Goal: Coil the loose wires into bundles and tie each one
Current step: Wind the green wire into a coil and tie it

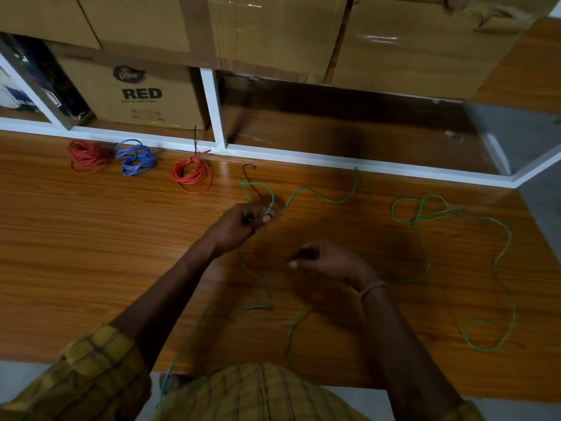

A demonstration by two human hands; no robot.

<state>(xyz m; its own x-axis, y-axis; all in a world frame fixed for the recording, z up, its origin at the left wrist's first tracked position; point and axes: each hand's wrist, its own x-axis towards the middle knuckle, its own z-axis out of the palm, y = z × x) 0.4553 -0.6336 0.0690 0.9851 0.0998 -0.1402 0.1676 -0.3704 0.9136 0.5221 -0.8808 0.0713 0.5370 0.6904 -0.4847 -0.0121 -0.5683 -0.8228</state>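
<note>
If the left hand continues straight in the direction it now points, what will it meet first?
Probably the green wire it already pinches, then the black tie just beyond, before the white shelf frame. The left hand points away and slightly right; depth is unclear.

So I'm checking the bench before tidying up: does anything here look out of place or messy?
Yes: the green wire sprawls uncoiled across the table and runs off its near edge, unlike the coiled red and blue bundles. The left hand pinches one part of it.
</note>
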